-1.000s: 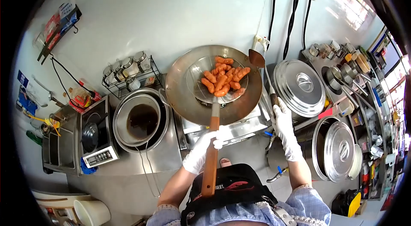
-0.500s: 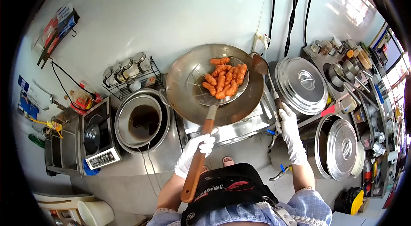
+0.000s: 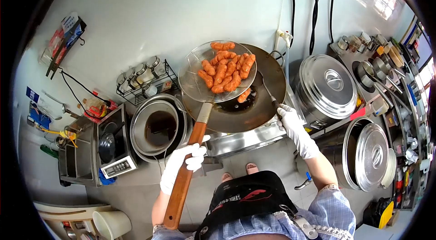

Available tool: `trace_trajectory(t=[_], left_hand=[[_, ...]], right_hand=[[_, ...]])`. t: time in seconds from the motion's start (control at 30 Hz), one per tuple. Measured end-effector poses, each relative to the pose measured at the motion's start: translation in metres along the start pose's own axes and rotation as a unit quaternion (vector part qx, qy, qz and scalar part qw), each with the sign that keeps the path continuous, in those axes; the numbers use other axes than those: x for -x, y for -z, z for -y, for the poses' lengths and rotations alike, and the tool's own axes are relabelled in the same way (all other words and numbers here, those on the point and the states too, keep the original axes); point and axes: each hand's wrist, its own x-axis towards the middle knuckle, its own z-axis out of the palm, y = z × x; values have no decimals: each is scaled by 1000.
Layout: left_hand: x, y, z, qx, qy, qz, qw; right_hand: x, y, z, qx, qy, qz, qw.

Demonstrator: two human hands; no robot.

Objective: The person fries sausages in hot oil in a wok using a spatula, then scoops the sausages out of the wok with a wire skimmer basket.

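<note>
My left hand [image 3: 183, 163], in a white glove, is closed round the wooden handle of a wire strainer [image 3: 190, 69]. Several reddish-brown sausages [image 3: 221, 73] lie in the strainer, which is raised over the left part of a large wok [image 3: 271, 90]. One more sausage [image 3: 244, 95] shows in the wok beside dark liquid, just past the strainer's rim. My gloved right hand [image 3: 290, 124] grips the dark handle of a ladle [image 3: 268, 89] at the wok's right side. The ladle's head is hard to make out inside the wok.
Left of the wok stand a pot with a bowl of brown liquid [image 3: 136, 126], a jar rack [image 3: 170, 73] and an induction cooker [image 3: 119, 167]. At the right are a lidded pot [image 3: 313, 85], a second large pot [image 3: 347, 149] and small saucepans [image 3: 363, 71].
The strainer with the sausages has risen and moved left, uncovering dark liquid and a sausage. My left hand has shifted left and down. The ladle's head has gone from the wok's right rim into the wok.
</note>
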Motion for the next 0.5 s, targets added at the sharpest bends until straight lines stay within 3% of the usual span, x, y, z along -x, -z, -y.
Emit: trace_trajectory(t=[0.13,0.23,0.4,0.47,0.5], left_hand=[[7,-5,0,-10,-23,-10,1000],[8,-6,1,15,-15,-30,999],[9,-13,6,-1,-53,-44,998],[7,-12,5,1,-47,-43,998],[6,-11,5,2,-41,-40,998]], right_hand=[[2,-5,-4,-63,-40,30,997],[-1,-1,-7,-156,-180,70,969],[6,-7,-10,-134,-227,71,962],[13,-5,-8,-232,-298,134,916],[25,-12,-2,-208,-272,130,930]])
